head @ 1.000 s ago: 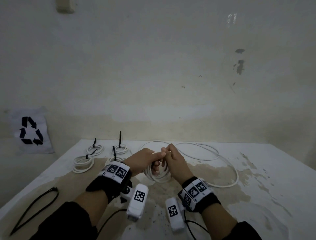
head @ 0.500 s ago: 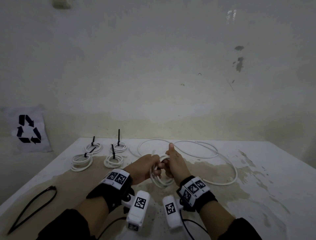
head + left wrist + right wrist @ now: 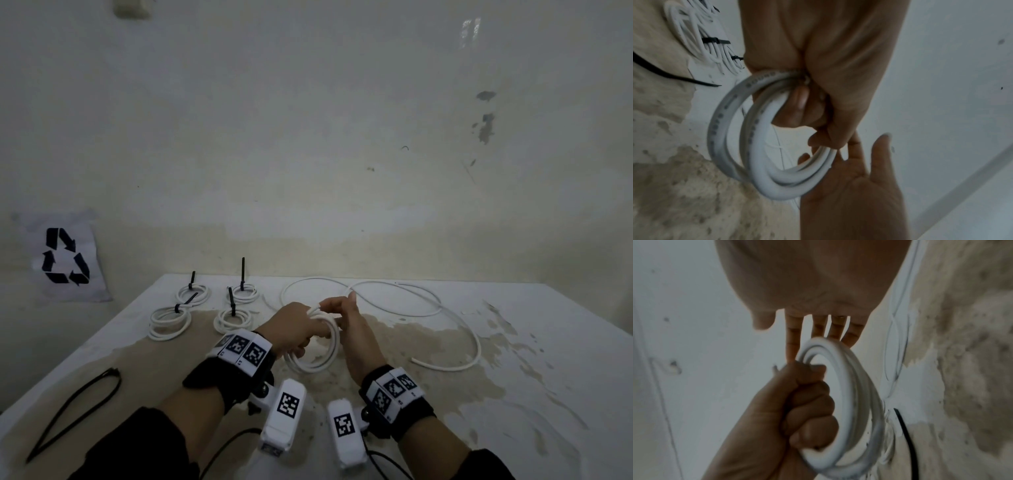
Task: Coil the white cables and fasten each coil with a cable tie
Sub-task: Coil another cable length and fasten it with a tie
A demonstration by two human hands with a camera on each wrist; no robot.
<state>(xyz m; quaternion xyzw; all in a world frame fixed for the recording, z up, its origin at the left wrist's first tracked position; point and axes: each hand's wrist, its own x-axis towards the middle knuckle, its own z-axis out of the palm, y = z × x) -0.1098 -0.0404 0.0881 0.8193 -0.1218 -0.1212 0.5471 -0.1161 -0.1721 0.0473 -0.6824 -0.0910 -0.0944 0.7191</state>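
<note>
Left hand (image 3: 297, 325) is a fist round the top of the coil (image 3: 317, 346), which it holds upright just above the table (image 3: 513, 394), nearer me than the four tied coils (image 3: 170, 321). Right hand (image 3: 349, 325) has let go: a second ago its fingers were curled on the cable at the coil's top, now they are straight and spread, only brushing the rim (the right-wrist view shows all four fingers (image 3: 835, 331) fanned out). So another turn has just been laid on and the right hand is free to fetch the next length.

The loose cable (image 3: 394, 298) runs from the coil's far side in wide loops toward the wall (image 3: 308, 137), then swings back to a free end right of the coil. Plenty left to wind, so I'd judge this coil about half done; tying comes later.

Spare cable ties (image 3: 73, 411) lie left of the coil, near the table's left edge. The tied coils sit beyond the coil to its left, ties (image 3: 243, 274) sticking up.

Writing: grey print runs along the cable jacket (image 3: 731, 113), too blurred to read, possibly digits. Recycling symbol on a sheet (image 3: 65, 257) on the wall, left of the tied coils. Square black-and-white tags (image 3: 246, 349) on both wristbands, no text.
</note>
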